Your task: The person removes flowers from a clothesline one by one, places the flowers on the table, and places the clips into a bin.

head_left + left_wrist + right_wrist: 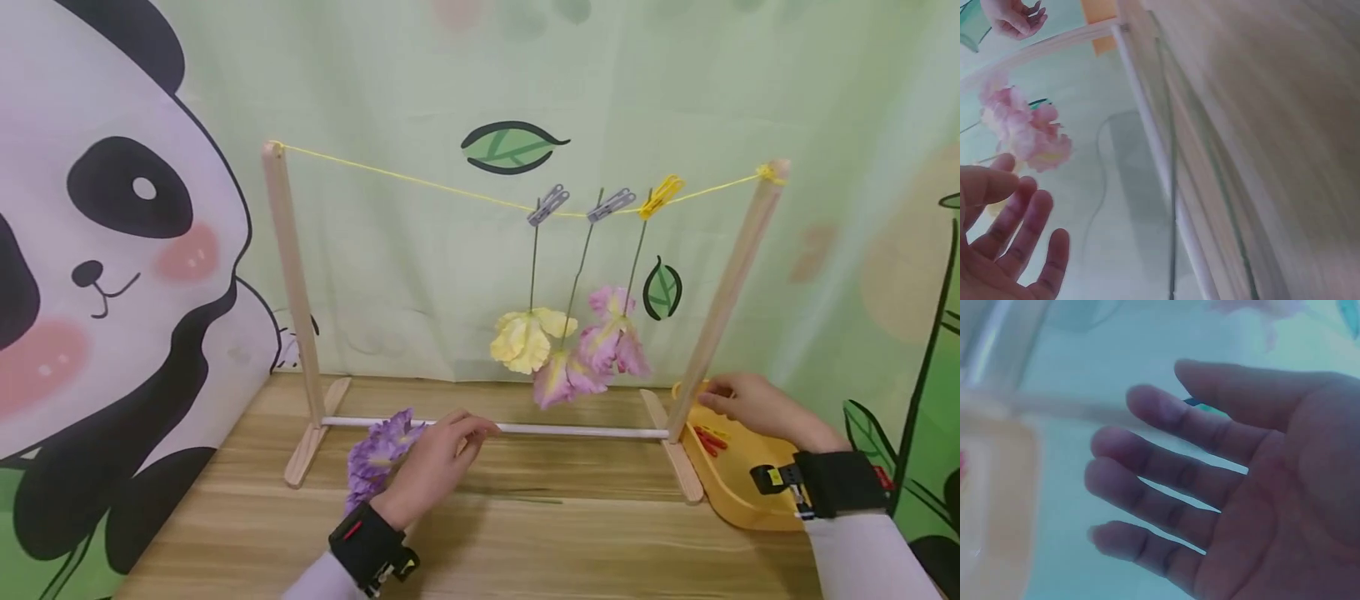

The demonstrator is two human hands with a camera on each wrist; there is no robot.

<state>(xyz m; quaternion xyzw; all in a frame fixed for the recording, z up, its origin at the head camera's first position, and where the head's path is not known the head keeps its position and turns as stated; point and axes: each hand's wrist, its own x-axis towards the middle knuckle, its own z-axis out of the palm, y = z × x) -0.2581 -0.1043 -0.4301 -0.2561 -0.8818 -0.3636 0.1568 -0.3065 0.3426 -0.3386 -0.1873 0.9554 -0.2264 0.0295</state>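
My left hand (438,458) hovers over the table beside purple flowers (367,458), which it partly covers; its fingers are loosely bent with nothing between them. Thin green stems (1171,156) run along the table below it. Above the yellow tray (738,487) is my right hand (765,408), fingers relaxed and holding nothing. Red and yellow clothespins (708,440) lie in that tray. On the yellow string (405,177), two grey clothespins (549,205) and a yellow clothespin (660,197) hold a yellow flower (521,343) and two pink flowers (613,337) upside down by their stems.
Two wooden posts (291,275) on feet carry the string, and a white rod (585,430) joins them low down. The right post stands against the tray's left side. Behind hangs a printed curtain (390,275) with a panda and leaves.
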